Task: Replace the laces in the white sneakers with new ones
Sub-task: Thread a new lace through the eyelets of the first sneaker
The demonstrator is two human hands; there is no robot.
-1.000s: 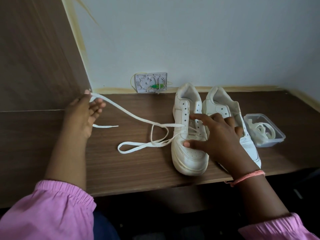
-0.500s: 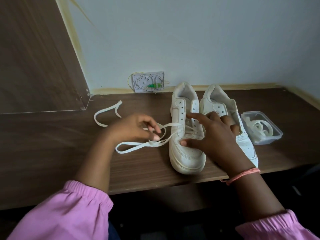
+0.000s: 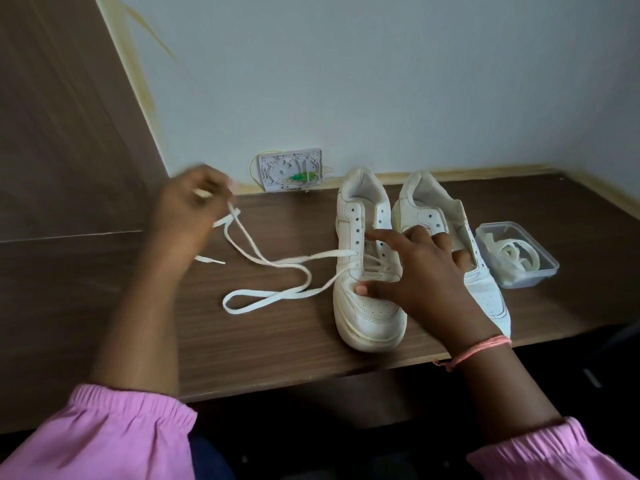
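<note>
Now left hand [image 3: 194,206] fingers pinched on the lace [image 3: 277,265], right hand [image 3: 415,271] spread flat on the left sneaker [image 3: 349,306]

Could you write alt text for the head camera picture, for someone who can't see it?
A person's left hand pulls a white lace sideways out of the left white sneaker, while the right hand rests on that shoe to steady it. A second sneaker and a clear plastic tub holding a coiled lace sit on the wooden desk.
</note>
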